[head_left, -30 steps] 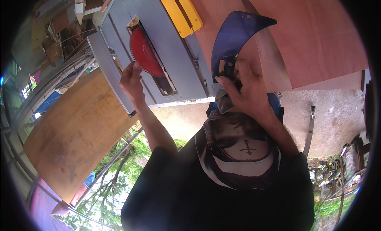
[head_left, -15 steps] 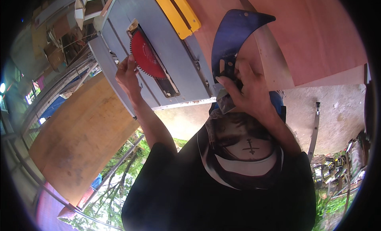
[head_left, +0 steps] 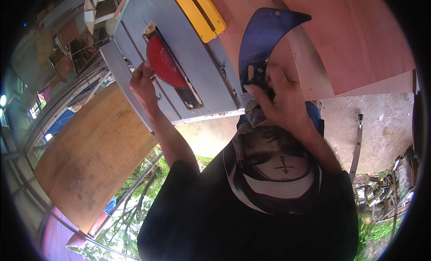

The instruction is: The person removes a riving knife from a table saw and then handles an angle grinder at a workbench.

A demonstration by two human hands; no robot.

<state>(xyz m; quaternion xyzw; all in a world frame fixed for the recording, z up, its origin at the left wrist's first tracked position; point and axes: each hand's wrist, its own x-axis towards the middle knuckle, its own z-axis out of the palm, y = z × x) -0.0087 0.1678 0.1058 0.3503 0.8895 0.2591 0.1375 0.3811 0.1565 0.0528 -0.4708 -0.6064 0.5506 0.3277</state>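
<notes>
A red circular saw blade (head_left: 165, 63) stands up through the slot of a grey table saw (head_left: 193, 68). My left hand (head_left: 142, 83) has its fingers curled at the blade's toothed left edge, the fingertips against the teeth. My right hand (head_left: 287, 97) grips the lower end of a dark blue, curved riving knife (head_left: 260, 41), whose pointed tip bends to the right. A slot and small holes show in the knife just above my thumb. Below that thumb is a small grey metal piece (head_left: 255, 115); my palm partly hides how it joins the knife.
A yellow slotted insert plate (head_left: 202, 18) lies at the saw's far edge. Reddish plywood sheets (head_left: 359, 41) extend to the right. A brown board (head_left: 90, 157) leans at the left, and wood scraps (head_left: 63, 50) are piled at the far left. A metal strip (head_left: 357, 144) is at the right.
Almost nothing differs. My left hand has shifted very slightly left along the blade's edge; the riving knife stays in my right hand with only a tiny movement.
</notes>
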